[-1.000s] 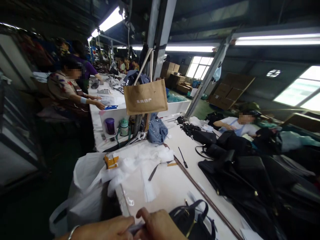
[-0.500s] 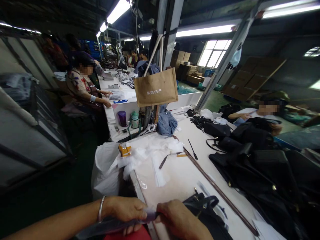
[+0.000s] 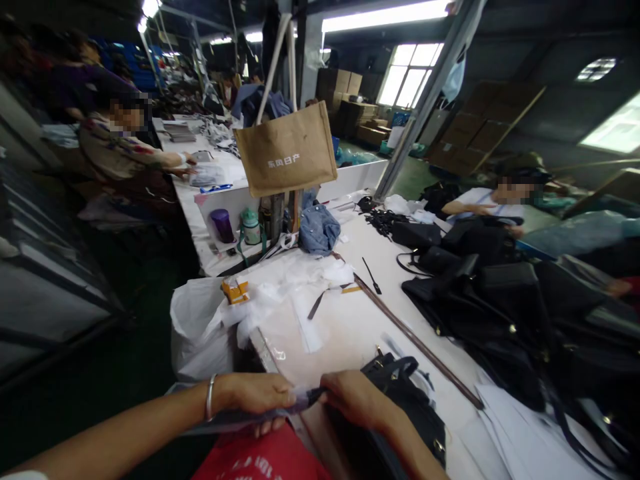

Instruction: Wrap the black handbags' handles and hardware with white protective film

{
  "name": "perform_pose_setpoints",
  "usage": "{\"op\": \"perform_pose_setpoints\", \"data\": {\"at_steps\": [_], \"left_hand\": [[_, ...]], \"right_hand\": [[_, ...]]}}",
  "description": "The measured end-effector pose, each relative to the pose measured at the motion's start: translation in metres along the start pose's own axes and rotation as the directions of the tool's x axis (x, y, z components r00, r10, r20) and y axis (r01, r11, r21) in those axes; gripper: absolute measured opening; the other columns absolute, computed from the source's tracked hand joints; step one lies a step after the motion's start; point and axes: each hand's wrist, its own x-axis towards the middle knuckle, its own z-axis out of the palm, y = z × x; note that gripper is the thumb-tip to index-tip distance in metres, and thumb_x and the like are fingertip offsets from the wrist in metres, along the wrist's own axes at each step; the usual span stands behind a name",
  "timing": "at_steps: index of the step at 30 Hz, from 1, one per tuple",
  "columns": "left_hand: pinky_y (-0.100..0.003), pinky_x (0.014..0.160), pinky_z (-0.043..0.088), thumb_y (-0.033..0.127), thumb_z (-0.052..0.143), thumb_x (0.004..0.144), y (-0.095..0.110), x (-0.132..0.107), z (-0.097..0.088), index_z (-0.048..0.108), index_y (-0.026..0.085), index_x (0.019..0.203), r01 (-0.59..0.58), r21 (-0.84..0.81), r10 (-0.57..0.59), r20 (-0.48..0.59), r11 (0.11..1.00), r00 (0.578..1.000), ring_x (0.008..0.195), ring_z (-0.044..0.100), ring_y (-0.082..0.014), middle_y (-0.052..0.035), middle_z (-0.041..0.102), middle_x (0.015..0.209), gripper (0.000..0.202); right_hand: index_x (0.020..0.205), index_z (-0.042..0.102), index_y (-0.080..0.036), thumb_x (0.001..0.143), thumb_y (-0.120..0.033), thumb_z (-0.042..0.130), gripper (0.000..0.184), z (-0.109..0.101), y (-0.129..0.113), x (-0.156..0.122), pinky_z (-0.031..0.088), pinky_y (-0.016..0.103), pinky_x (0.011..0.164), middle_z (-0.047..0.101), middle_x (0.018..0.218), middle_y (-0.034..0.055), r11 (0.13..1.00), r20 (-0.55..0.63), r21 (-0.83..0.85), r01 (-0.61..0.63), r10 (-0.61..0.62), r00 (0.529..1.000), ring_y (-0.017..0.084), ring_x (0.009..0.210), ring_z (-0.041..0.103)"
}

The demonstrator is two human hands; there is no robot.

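My left hand (image 3: 263, 395), with a silver bangle at the wrist, is closed round a crumpled clear plastic bag (image 3: 301, 399) low in the head view. The bag trails back under my left forearm. A black strap-like piece (image 3: 315, 395) shows at the bag's end, and my right hand (image 3: 353, 399) pinches it. The fingertips of the right hand are partly hidden. Just beyond and below that hand, a black handbag (image 3: 395, 383) with gold fittings rests on the table's near edge. Red cloth with white lettering (image 3: 260, 457) lies beneath my hands.
White wrapping (image 3: 285, 287) and an orange packet (image 3: 235, 291) lie on the white table (image 3: 340, 333). A long brown strip (image 3: 415, 340) crosses it. Black bags (image 3: 495, 313) pile up at right. A tan bag (image 3: 287, 153) hangs from a post. Two co-workers sit nearby.
The view has turned right and downward, so the table items sit further left and higher. Both hands keep their grip on the plastic bag and strap. More of the red cloth shows.
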Motion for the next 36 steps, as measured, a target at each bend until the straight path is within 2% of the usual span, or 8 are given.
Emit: {"op": "perform_pose_setpoints", "data": {"at_steps": [3, 8, 15, 19, 24, 28, 33, 36], "left_hand": [[-0.029, 0.048, 0.047, 0.071, 0.045, 0.078, 0.003, 0.009, -0.007, 0.059, 0.016, 0.068, 0.023, 0.01, -0.023, -0.017, 1.0, 1.0, 0.044, 0.054, -0.0148, -0.0032, 0.061, 0.057, 0.057], [-0.025, 0.044, 0.041, 0.07, 0.041, 0.08, 0.012, 0.021, -0.02, 0.056, 0.017, 0.072, 0.054, 0.057, -0.053, -0.031, 0.997, 0.998, 0.042, 0.051, -0.0117, -0.0013, 0.059, 0.06, 0.056], [-0.021, 0.042, 0.038, 0.061, 0.041, 0.085, 0.048, 0.048, -0.024, 0.05, 0.018, 0.09, -0.051, 0.152, 0.065, -0.084, 0.987, 0.994, 0.042, 0.048, -0.0092, 0.0013, 0.058, 0.065, 0.044], [-0.02, 0.041, 0.038, 0.052, 0.043, 0.087, 0.067, 0.063, -0.018, 0.041, 0.02, 0.1, -0.081, 0.133, 0.101, -0.153, 0.988, 0.983, 0.043, 0.051, -0.009, 0.0021, 0.061, 0.071, 0.035], [-0.02, 0.044, 0.04, 0.048, 0.038, 0.091, 0.086, 0.082, -0.003, 0.042, 0.02, 0.089, -0.131, 0.2, 0.184, -0.275, 0.971, 0.944, 0.048, 0.057, -0.0114, 0.0013, 0.062, 0.066, 0.029], [-0.021, 0.046, 0.041, 0.052, 0.033, 0.093, 0.098, 0.1, 0.009, 0.045, 0.019, 0.085, -0.126, 0.296, 0.21, -0.272, 0.947, 0.939, 0.049, 0.058, -0.0121, 0.0012, 0.061, 0.062, 0.035], [-0.021, 0.047, 0.041, 0.055, 0.032, 0.092, 0.112, 0.124, 0.023, 0.043, 0.021, 0.083, -0.105, 0.357, 0.199, -0.239, 0.928, 0.95, 0.051, 0.058, -0.0117, 0.0012, 0.063, 0.065, 0.037], [-0.02, 0.045, 0.039, 0.057, 0.031, 0.092, 0.11, 0.136, 0.021, 0.042, 0.021, 0.082, -0.064, 0.409, 0.186, -0.265, 0.91, 0.946, 0.045, 0.054, -0.0106, 0.0038, 0.059, 0.058, 0.038]], "right_hand": [[0.108, 0.06, -0.022, 0.092, -0.033, 0.047, 0.023, 0.004, 0.019, -0.008, 0.037, 0.024, 0.068, 0.07, 0.094, 0.0052, 0.997, -0.068, 0.075, -0.035, 0.04, 0.997, 0.018, 0.085, 0.063], [0.093, 0.062, -0.019, 0.095, -0.034, 0.04, 0.026, 0.003, 0.038, -0.024, 0.033, 0.025, 0.062, 0.068, 0.079, 0.0042, 0.994, -0.092, 0.029, -0.106, 0.109, 0.99, 0.017, 0.073, 0.061], [0.094, 0.061, -0.018, 0.096, -0.042, 0.037, 0.033, -0.023, 0.05, -0.044, 0.028, 0.024, 0.057, 0.061, 0.07, 0.0017, 0.983, -0.104, 0.086, -0.164, 0.173, 0.979, 0.014, 0.063, 0.054], [0.093, 0.062, -0.019, 0.096, -0.042, 0.038, 0.033, -0.033, 0.07, -0.062, 0.03, 0.023, 0.057, 0.06, 0.069, 0.0003, 0.976, -0.121, 0.177, -0.128, 0.151, 0.981, 0.013, 0.062, 0.053], [0.089, 0.065, -0.019, 0.096, -0.043, 0.038, 0.037, -0.038, 0.097, -0.083, 0.031, 0.022, 0.058, 0.062, 0.069, 0.0, 0.961, -0.124, 0.248, -0.12, 0.154, 0.98, 0.013, 0.062, 0.054], [0.088, 0.067, -0.019, 0.096, -0.044, 0.038, 0.04, -0.035, 0.107, -0.089, 0.032, 0.023, 0.059, 0.065, 0.069, 0.0009, 0.968, -0.158, 0.234, -0.095, 0.134, 0.978, 0.013, 0.063, 0.055], [0.091, 0.067, -0.02, 0.095, -0.042, 0.039, 0.036, -0.022, 0.101, -0.075, 0.032, 0.025, 0.057, 0.069, 0.074, 0.0035, 0.991, -0.218, 0.135, -0.025, 0.054, 0.974, 0.016, 0.066, 0.061], [0.1, 0.065, -0.02, 0.093, -0.049, 0.043, 0.038, -0.015, 0.109, -0.073, 0.033, 0.026, 0.057, 0.071, 0.078, 0.0048, 0.996, -0.26, 0.087, -0.022, 0.044, 0.965, 0.018, 0.069, 0.064]]}}
